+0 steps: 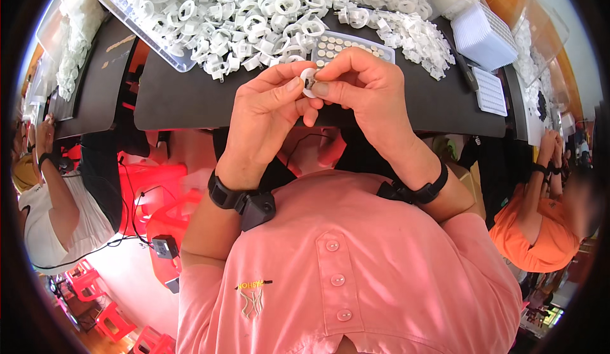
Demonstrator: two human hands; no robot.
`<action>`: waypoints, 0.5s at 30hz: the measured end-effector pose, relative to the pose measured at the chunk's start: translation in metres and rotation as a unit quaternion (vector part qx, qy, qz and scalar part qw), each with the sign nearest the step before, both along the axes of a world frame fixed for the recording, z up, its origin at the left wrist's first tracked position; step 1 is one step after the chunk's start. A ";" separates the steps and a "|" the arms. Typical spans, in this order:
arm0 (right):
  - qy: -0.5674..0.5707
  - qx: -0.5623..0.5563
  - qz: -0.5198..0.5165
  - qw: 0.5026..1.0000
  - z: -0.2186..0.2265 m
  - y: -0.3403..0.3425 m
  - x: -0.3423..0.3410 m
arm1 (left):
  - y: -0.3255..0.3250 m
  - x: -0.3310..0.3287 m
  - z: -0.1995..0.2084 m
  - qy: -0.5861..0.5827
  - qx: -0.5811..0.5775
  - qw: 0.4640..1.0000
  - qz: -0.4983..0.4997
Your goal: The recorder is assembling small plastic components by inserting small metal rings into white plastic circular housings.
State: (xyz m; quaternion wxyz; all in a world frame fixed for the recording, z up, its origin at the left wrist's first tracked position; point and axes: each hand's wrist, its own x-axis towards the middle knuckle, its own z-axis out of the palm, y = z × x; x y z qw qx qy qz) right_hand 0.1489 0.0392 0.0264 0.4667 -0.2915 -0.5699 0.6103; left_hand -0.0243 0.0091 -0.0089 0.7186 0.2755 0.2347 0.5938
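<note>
A small white round plastic part [307, 82] with a dark middle is held up just above the front of the dark table. My left hand [267, 103] is closed on it, thumb and fingers gripping its left side. Opposite, the thumb and forefinger of my right hand [365, 87] pinch at its right edge. Whether a smaller piece sits between those right fingertips is hidden. Right behind the hands stands a shallow tray [389, 54] of small pale round discs. A large heap of white plastic parts [248, 17] spreads beyond my left hand.
Smaller white pieces [416, 39] lie in a pile at the back right. Beside them are stacked white trays [486, 33], a dark slim tool [467, 68] and a white gridded tray [490, 92]. People sit at both sides; red stools [114, 321] stand at lower left.
</note>
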 end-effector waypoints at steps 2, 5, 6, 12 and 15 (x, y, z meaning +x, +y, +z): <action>-0.018 -0.007 0.005 1.000 0.007 0.000 0.001 | -0.001 0.001 0.000 0.000 0.004 1.000 0.003; -0.052 -0.007 0.006 0.999 0.010 0.002 0.002 | 0.000 0.000 -0.003 0.024 0.016 1.000 0.004; -0.069 -0.001 0.001 0.998 0.009 0.003 0.003 | 0.000 0.001 -0.004 0.023 0.016 1.000 0.004; -0.013 -0.032 0.032 0.999 0.008 0.002 0.001 | -0.002 0.000 -0.003 0.019 0.028 0.999 0.000; -0.083 -0.009 0.017 0.996 0.012 0.005 0.003 | -0.003 0.004 -0.001 0.003 0.023 1.000 0.008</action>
